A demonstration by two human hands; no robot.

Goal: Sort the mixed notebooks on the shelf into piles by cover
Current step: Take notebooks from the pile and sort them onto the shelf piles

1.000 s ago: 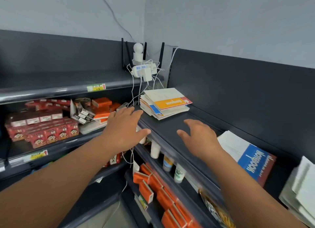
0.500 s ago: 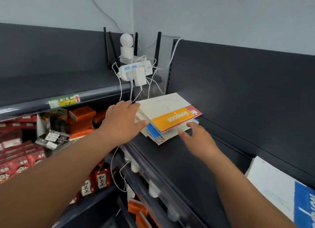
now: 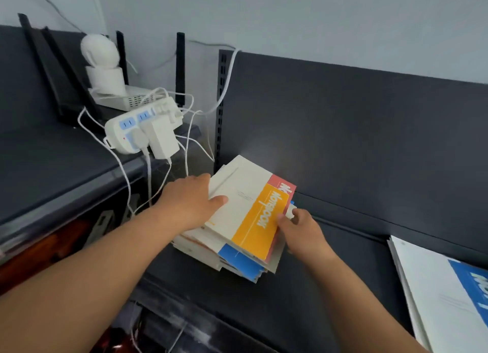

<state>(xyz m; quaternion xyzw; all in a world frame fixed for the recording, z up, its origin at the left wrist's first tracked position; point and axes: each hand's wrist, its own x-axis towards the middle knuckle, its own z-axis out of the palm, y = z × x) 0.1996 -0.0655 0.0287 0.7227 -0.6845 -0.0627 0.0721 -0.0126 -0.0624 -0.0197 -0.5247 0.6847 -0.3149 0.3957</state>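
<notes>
A mixed stack of notebooks (image 3: 239, 257) lies on the dark shelf (image 3: 330, 286) by the back panel. Its top notebook (image 3: 250, 194) is white with an orange band; red (image 3: 281, 184) and blue (image 3: 237, 259) covers stick out below it. My left hand (image 3: 190, 202) holds the stack's left side, thumb lying on the white cover, fingers hidden at the edge. My right hand (image 3: 301, 231) grips the stack's right edge, thumb on the orange band. A separate pile topped by a white and blue notebook (image 3: 435, 286) lies at the far right.
A white power strip (image 3: 142, 131) with plugs and dangling cables hangs at the shelf corner just left of the stack. Behind it stand a white router (image 3: 126, 96) with black antennas and a small round camera (image 3: 100, 51). Lower shelves hold red goods (image 3: 31, 255).
The view has closed in on the stack. Both hands moved forward from above the shelf's front edge and now grip the stack's two sides.
</notes>
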